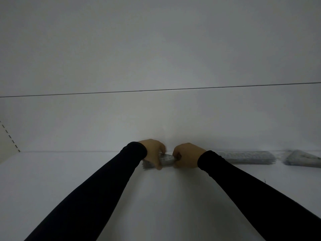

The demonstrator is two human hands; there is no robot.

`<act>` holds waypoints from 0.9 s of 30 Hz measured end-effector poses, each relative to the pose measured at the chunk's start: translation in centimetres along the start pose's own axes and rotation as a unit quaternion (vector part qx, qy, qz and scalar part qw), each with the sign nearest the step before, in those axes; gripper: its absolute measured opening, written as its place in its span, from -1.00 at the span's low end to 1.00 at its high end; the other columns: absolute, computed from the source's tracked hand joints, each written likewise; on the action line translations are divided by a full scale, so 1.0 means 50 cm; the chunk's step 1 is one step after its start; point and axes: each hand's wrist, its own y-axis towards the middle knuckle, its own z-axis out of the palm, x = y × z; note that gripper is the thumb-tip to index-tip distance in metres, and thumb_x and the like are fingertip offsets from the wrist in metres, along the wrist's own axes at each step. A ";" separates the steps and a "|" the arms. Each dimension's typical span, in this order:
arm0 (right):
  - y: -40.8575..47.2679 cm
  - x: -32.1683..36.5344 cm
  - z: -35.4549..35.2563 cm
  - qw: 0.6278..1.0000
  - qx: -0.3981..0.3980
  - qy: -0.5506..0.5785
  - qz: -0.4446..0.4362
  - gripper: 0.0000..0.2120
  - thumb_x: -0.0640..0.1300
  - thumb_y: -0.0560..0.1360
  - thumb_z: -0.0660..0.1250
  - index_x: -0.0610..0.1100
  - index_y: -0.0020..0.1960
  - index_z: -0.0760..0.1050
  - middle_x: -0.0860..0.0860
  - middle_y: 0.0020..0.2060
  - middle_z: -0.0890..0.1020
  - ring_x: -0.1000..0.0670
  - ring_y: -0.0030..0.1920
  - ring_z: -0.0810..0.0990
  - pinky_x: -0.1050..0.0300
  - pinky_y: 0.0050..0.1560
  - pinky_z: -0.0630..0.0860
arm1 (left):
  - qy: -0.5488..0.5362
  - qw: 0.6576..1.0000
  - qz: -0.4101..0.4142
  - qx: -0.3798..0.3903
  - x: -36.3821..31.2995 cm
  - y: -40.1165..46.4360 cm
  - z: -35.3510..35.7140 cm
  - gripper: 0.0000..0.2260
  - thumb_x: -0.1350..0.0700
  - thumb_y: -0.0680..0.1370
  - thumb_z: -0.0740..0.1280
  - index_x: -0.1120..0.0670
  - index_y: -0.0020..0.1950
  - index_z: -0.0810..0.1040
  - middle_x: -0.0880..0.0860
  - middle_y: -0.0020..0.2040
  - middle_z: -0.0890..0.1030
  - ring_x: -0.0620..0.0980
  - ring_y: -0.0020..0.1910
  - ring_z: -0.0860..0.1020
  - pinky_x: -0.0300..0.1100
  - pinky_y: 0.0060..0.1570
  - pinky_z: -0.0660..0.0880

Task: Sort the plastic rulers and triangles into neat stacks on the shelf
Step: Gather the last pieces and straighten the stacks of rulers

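A: Left to right — shelf upright with slots [9,136] at the far left, then white shelf [86,164]. Left hand [152,152] has its fingers curled round the left end of a small ruler stack [167,159], thumb in front.

B: And the right?

A: Right hand [186,156] pinches the stack's right end. The stack lies between the two hands, long axis left-right along the back wall, both hands equally near.

B: What's further right?

A: A longer ruler stack [246,156], same axis, just beside the right sleeve. Then a triangle stack [303,160] near the edge — blurred, count unreadable.

B: Next move?

A: Probably squaring the ends by squeezing inward along that axis.
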 end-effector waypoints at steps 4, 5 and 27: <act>-0.001 -0.003 0.000 1.000 0.002 -0.012 0.002 -0.73 -0.02 0.41 0.37 -0.17 0.02 0.60 -0.11 -0.03 0.63 -0.12 0.00 0.59 0.15 -0.02 0.47 | -0.074 0.997 -0.018 -0.015 0.032 -0.031 -0.005 -0.24 -0.06 0.33 0.52 -0.03 0.45 0.28 0.00 0.33 0.42 -0.02 0.06 0.53 -0.17 0.05 0.53; -0.001 -0.004 0.000 1.000 0.004 -0.011 0.004 -0.72 -0.01 0.41 0.37 -0.17 0.03 0.60 -0.11 -0.02 0.63 -0.12 0.00 0.59 0.14 -0.01 0.48 | -0.098 0.995 -0.029 -0.019 0.042 -0.042 -0.008 -0.24 -0.06 0.34 0.51 -0.01 0.46 0.26 0.01 0.33 0.42 -0.05 -0.03 0.54 -0.22 -0.04 0.53; 0.001 -0.003 0.000 1.000 0.018 -0.005 0.005 -0.71 0.03 0.41 0.38 -0.17 -0.03 0.61 -0.10 -0.09 0.62 -0.10 -0.06 0.58 0.17 -0.08 0.45 | -0.202 0.976 -0.083 -0.021 0.068 -0.072 0.044 -0.83 0.10 0.33 0.53 0.10 -0.34 0.56 0.01 -0.42 0.62 -0.14 -0.49 0.60 -0.31 -0.35 0.56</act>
